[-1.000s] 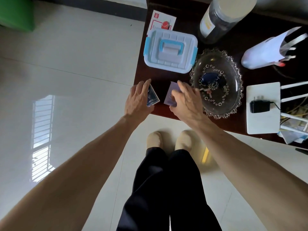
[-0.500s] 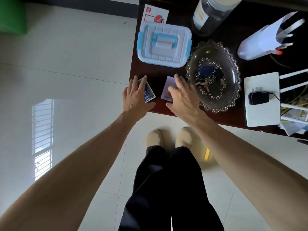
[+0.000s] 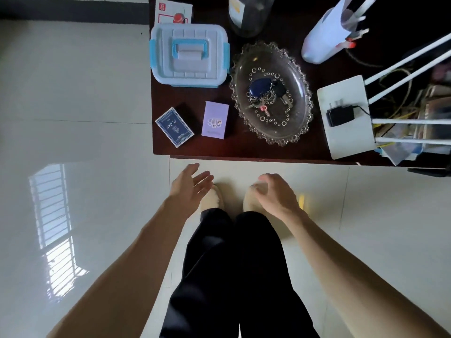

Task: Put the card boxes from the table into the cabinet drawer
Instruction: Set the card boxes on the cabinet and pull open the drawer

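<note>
Two card boxes lie flat on the dark wooden table [image 3: 244, 150] near its front left corner. The dark blue card box [image 3: 174, 126] is at the left, turned at an angle. The lilac card box [image 3: 215, 119] lies just right of it. My left hand [image 3: 189, 185] hovers over the floor in front of the table edge, palm up, fingers spread, holding nothing. My right hand [image 3: 274, 191] is beside it, also in front of the table, fingers loosely curled and apart, empty. No cabinet drawer shows in this view.
Behind the card boxes stands a pale plastic box with blue latches [image 3: 189, 54]. A glass dish with keys [image 3: 272, 93] sits to the right, then a white router with a black plug [image 3: 346, 115]. A jar, a white bag and a red-white packet are at the back.
Both hands have drawn back off the table toward me, leaving the two card boxes lying uncovered where they had been touched.
</note>
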Action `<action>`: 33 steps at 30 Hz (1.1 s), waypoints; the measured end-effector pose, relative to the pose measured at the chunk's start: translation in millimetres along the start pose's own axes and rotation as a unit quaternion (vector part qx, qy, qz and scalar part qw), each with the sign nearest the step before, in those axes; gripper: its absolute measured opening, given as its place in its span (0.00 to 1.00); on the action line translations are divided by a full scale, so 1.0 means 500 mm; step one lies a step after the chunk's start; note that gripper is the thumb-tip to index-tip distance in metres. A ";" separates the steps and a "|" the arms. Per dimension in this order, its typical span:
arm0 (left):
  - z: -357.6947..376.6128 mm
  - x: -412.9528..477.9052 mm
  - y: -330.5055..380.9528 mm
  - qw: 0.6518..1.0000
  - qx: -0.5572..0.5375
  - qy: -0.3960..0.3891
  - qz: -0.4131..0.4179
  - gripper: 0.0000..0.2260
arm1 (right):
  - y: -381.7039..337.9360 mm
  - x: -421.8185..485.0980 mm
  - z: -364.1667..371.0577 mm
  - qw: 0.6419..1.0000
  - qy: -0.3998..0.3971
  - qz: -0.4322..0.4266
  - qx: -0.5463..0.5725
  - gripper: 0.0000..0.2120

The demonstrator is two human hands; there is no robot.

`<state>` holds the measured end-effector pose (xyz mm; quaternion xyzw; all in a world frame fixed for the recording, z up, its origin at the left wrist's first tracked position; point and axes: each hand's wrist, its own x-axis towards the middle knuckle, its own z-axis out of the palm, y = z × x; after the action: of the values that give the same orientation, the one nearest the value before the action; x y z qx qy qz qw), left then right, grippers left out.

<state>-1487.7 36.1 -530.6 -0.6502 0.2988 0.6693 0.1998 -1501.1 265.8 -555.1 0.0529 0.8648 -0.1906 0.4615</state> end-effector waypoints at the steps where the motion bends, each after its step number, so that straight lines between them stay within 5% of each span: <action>1: 0.010 0.011 -0.003 1.000 -0.003 0.000 0.002 0.14 | 0.009 0.012 -0.001 1.000 0.005 -0.005 -0.021 0.22; 8: 0.080 0.062 -0.002 0.997 -0.052 -0.018 0.045 0.11 | 0.012 0.118 0.004 0.989 -0.023 -0.065 -0.130 0.33; 12: 0.105 0.076 -0.006 0.995 -0.078 -0.016 0.061 0.10 | 0.013 0.155 0.025 0.982 -0.052 -0.056 -0.173 0.32; 16: 0.101 0.084 -0.020 0.996 -0.047 -0.009 0.078 0.07 | 0.014 0.160 0.037 0.986 -0.032 -0.048 -0.156 0.25; 24: 0.058 0.077 -0.046 0.990 -0.020 -0.026 0.135 0.10 | 0.010 0.139 0.047 0.992 -0.030 -0.028 -0.123 0.30; 33: 0.050 0.099 -0.081 0.991 0.020 0.084 0.104 0.06 | 0.044 0.089 0.099 0.997 -0.025 -0.028 -0.067 0.32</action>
<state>-1483.5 76.9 -585.8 -0.6656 0.3942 0.6229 0.1165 -1482.2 263.5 -622.2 -0.0067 0.8649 -0.1465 0.4801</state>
